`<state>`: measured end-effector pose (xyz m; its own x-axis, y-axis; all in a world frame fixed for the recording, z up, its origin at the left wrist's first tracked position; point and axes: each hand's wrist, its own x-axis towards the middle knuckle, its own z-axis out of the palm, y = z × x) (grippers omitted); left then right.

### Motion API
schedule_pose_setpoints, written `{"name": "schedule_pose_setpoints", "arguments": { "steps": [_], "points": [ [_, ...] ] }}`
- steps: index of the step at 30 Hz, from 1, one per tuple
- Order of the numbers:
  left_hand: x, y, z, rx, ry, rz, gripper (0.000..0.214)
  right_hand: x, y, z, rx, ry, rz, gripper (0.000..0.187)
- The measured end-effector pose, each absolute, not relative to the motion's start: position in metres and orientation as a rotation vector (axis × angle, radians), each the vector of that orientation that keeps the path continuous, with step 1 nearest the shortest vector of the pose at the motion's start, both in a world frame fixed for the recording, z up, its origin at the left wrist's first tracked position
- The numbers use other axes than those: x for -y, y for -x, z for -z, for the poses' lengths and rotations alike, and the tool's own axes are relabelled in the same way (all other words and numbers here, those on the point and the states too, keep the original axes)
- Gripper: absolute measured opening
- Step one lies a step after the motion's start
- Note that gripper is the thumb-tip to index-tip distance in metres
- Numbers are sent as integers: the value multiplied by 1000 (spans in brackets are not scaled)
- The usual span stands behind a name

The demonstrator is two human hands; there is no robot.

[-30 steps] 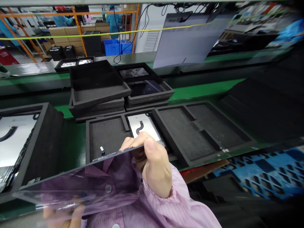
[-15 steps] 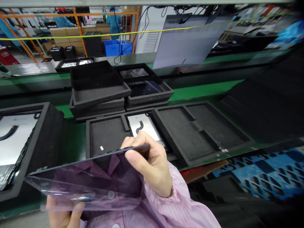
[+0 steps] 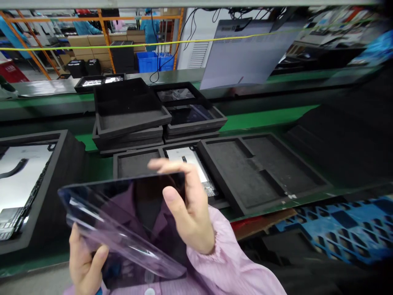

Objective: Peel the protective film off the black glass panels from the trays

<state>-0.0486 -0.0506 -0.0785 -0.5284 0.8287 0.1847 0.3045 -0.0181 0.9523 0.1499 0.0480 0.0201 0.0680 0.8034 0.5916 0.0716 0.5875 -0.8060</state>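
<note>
A dark glossy tablet screen (image 3: 150, 205) is tilted in front of my chest and mirrors the pink sleeves and collar. A clear protective film (image 3: 135, 246) hangs partly lifted across its front, creased along a diagonal. My left hand (image 3: 86, 260) grips the screen and possibly the film at the lower left corner, thumb in front. At the upper right corner, my right hand (image 3: 192, 205) has its fingers stretched and blurred over the top edge. Its thumb stands apart in front of the glass; whether it touches is unclear.
Behind the screen, a foam tray (image 3: 136, 157) holds a silver-backed panel (image 3: 187, 157). A bare foam tray (image 3: 227, 176) lies to the right, a deep foam stack (image 3: 66, 172) with another panel to the left. Stacked trays (image 3: 132, 119) stand behind. A monitor (image 3: 239, 57) hangs above.
The screen has tipped so more of its face shows, and the film now folds diagonally. My right fingers have loosened from the top edge and straightened. My left hand has risen slightly.
</note>
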Motion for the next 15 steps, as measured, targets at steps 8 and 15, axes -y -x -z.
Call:
{"name": "schedule_pose_setpoints", "arguments": {
  "steps": [8, 15],
  "points": [
    [3, 47, 35, -1548, -1097, -1556, 59, -54, -187, -11, 2400, 150, -510, 37],
    [-18, 45, 18, -1352, -1009, -1346, 60, -66, -186, -37, 2830, -294, -650, 41]
  ]
}}
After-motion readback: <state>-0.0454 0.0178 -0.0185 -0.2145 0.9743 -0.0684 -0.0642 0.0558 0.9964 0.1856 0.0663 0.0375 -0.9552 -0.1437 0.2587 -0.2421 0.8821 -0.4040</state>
